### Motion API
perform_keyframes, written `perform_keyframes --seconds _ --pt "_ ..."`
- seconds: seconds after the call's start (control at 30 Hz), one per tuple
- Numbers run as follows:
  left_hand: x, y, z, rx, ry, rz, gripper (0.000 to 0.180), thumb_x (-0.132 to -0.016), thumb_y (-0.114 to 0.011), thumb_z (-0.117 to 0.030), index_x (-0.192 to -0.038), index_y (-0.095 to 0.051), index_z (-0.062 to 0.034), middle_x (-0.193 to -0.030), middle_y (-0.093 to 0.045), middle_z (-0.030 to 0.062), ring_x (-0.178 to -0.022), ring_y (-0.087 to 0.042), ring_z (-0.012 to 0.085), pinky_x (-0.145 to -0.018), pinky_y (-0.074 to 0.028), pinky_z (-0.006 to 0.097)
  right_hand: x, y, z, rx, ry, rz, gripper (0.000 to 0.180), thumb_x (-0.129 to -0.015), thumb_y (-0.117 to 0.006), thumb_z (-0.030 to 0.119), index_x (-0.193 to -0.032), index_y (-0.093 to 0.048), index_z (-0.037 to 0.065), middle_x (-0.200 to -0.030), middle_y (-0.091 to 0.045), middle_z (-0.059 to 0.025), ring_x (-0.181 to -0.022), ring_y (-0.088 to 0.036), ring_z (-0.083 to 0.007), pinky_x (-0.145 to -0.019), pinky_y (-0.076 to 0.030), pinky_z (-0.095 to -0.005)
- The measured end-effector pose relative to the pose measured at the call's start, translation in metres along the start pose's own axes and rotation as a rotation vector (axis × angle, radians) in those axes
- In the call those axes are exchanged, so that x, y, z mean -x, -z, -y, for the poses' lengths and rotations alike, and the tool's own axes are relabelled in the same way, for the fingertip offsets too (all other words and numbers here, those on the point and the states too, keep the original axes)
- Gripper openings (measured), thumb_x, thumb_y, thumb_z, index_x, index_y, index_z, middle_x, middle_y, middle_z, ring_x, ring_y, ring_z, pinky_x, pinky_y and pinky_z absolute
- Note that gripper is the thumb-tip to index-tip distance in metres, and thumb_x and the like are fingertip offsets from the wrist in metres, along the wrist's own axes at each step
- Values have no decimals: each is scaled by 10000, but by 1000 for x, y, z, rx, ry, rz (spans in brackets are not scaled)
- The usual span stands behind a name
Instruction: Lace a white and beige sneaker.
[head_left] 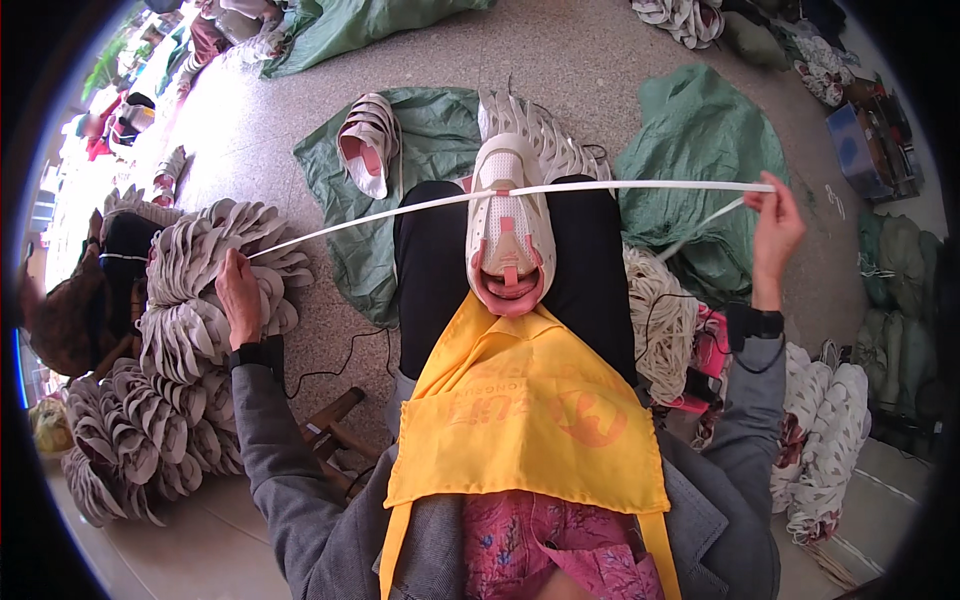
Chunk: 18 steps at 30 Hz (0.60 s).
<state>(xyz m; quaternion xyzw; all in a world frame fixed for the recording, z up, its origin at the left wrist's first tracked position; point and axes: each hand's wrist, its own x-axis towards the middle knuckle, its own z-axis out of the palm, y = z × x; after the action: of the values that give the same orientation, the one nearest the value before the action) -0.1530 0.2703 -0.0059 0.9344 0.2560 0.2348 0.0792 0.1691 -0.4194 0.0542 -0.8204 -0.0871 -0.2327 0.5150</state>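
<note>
The left hand (238, 295) is closed on one end of a flat white lace (420, 204), its grip at about nine o'clock from the shoe. The right hand (772, 225) pinches the other end at about three o'clock, with a loose tail of lace hanging down from the fingers. Between the two hands the lace runs taut across the picture and passes through the front part of a white shoe (508, 225) with pink lining. The shoe rests between the person's knees on black trousers (432, 270), its opening toward the person. A yellow apron (525, 415) lies over the lap just below the shoe.

At eleven o'clock from the shoe, another white shoe (368, 142) lies on a green sack (440, 130) on the floor. Behind the left hand stand stacks of grey shoe parts (190, 300). At four o'clock from the shoe sits a bundle of white laces (660, 315), and beyond the right hand another green sack (700, 140).
</note>
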Motion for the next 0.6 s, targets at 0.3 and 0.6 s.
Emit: perform_keyframes --seconds 0.3,0.6 --pt "-10 32 117 -221 90 -97 80 -978 -550 -42 -1014 -597 13 -914 -659 275 -893 -635 485 -738 -478 528 1 27 -13 520 162 269 203 -1013 -563 40 -1145 -715 11 -869 -742 -100 -738 -725 -145 -676 -586 -303" --pt "5 50 163 -295 154 -117 86 -935 -611 -56 -1000 -613 0 -876 -678 215 -856 -655 419 -761 -497 480 0 133 -141 495 -191 315 196 -1004 -564 16 -1122 -712 -36 -837 -718 -108 -718 -730 -169 -632 -601 -298"
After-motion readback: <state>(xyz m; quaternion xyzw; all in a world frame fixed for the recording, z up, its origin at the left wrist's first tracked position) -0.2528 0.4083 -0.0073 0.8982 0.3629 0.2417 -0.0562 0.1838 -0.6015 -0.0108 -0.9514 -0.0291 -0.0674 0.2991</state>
